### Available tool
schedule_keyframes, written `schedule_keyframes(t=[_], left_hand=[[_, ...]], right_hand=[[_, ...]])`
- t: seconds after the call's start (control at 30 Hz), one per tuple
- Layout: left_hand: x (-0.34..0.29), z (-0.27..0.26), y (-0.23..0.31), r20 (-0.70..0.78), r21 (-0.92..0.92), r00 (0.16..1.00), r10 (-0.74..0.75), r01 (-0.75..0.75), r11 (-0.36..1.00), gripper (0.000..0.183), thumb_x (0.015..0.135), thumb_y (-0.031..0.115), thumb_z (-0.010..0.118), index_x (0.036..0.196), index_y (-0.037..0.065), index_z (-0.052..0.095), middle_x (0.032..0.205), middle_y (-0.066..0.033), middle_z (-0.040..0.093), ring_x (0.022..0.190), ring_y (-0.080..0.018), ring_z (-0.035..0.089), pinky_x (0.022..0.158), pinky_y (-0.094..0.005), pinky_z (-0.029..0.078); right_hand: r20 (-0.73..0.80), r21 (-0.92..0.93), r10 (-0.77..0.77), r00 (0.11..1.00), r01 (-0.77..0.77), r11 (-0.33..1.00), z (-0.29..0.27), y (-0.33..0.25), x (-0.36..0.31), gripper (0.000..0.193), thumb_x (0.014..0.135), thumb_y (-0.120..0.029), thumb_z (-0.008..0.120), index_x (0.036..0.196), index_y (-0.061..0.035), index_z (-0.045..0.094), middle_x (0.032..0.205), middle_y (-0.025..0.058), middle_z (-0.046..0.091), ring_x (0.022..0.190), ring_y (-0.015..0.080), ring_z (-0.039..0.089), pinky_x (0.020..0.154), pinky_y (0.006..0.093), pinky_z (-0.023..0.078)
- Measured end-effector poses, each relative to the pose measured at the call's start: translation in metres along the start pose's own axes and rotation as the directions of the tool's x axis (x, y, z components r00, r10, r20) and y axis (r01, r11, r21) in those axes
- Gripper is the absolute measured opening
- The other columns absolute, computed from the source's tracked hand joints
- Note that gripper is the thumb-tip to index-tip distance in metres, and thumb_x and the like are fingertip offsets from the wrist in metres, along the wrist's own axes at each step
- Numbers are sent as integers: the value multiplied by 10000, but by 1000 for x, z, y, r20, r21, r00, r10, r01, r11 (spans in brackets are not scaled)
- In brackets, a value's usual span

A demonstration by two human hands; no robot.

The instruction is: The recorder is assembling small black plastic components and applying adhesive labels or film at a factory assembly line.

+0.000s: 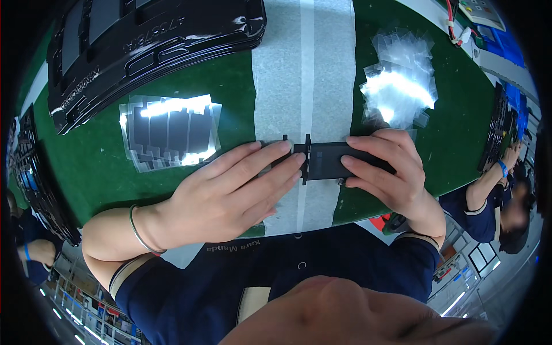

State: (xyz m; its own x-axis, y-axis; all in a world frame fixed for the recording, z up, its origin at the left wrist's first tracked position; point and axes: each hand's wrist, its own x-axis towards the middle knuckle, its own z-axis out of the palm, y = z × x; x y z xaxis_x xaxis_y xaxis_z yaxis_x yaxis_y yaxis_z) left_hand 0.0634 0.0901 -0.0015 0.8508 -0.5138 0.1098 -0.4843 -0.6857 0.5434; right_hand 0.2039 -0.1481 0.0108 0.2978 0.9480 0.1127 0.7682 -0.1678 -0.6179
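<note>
A flat black plastic piece (326, 163) with a thin raised crossbar lies over the pale strip in front of me. The fingers of my right hand (397, 172) are closed around its right end. My left hand (230, 190) lies over the left end, its fingers bent and pressed together on the part, which it mostly hides. Left of my hands, clear film pieces with dark grey rectangles (172, 132) lie overlapping on the green table. Beyond my right hand is a loose pile of shiny clear film pieces (399, 86).
Glossy black moulded trays (155, 52) are stacked at the far left of the green table (236, 80). A pale strip (282, 75) runs across its middle. More black trays (40, 172) stand at the left edge, others (494, 129) at the right. Co-workers sit on both sides.
</note>
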Motion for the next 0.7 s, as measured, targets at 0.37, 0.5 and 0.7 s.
schedule_keyframes(t=[0.37, 0.5, 0.7], left_hand=[[-1, 2, 2, -11, 18, 1000, -26, 26, 1000, 547, 608, 242, 684, 1103, 19, 610, 1233, -102, 534, 1161, -290, 474, 904, -377, 442], [-1, 3, 1, -18, 18, 1000, -21, 21, 1000, 544, 611, 239, 681, 1104, 21, 610, 1232, -101, 535, 1163, -288, 474, 908, -376, 441], [-1, 3, 1, -14, 4, 1000, -26, 27, 1000, 553, 610, 234, 681, 1113, 17, 602, 1231, -103, 536, 1162, -287, 475, 913, -374, 436]], right_hand=[[27, -4, 9, 1000, -9, 1000, 0, 0, 0, 377, 575, -130, 741, 935, -31, 692, 1055, 109, 607, 891, 232, 522, 728, 312, 476], [30, -8, 14, 999, -14, 1000, -1, -1, 1, 377, 577, -130, 740, 937, -30, 691, 1055, 110, 607, 893, 233, 523, 731, 311, 476], [34, -4, 12, 999, -12, 1000, -1, 0, 1, 381, 576, -128, 740, 941, -30, 689, 1059, 113, 605, 892, 235, 525, 732, 314, 476]])
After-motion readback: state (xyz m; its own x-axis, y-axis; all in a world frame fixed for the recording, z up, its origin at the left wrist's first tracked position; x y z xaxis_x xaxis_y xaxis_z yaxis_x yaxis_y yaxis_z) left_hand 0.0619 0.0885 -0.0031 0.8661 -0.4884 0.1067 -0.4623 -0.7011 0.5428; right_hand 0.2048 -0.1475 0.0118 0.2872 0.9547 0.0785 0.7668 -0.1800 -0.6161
